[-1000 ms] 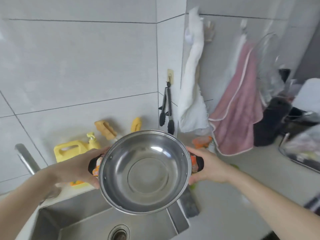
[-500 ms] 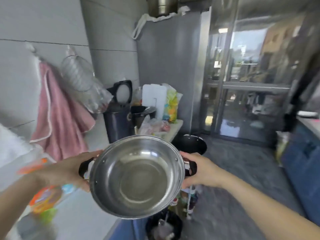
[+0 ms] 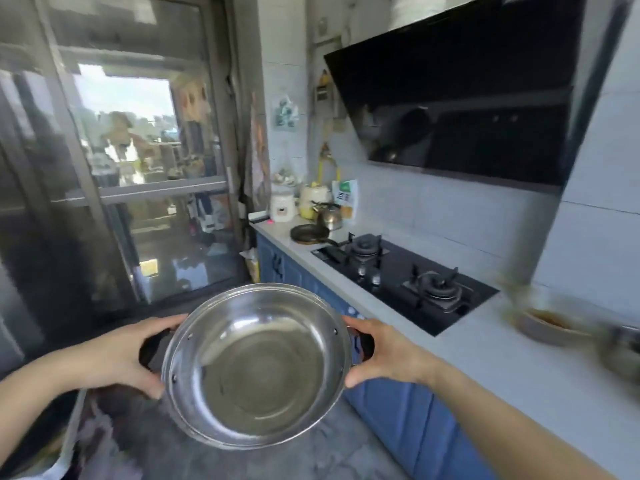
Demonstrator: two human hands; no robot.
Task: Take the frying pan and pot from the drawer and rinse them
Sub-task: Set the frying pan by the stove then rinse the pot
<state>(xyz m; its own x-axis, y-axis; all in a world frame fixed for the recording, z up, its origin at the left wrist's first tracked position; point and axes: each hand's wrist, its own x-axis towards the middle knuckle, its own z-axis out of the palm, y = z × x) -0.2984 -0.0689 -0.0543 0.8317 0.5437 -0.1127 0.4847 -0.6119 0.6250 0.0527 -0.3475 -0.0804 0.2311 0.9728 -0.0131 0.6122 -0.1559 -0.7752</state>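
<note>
Countertop point(image 3: 485, 344) along our right side carries a black two-burner gas hob point(image 3: 405, 282); a dark frying pan point(image 3: 309, 234) sits near its far end, just before a steel kettle point(image 3: 329, 218) and pale jars. A blurred bowl point(image 3: 547, 325) with brownish contents lies at the near right. A black range hood point(image 3: 460, 109) hangs above; glass doors point(image 3: 114, 161) fill the left. Half a second ago we faced those doors; a second ago, the sink. We hold the stainless pot point(image 3: 256, 368), empty, in mid-air over the floor: left hand point(image 3: 121, 358) and right hand point(image 3: 384, 358) each grip a black side handle.
</note>
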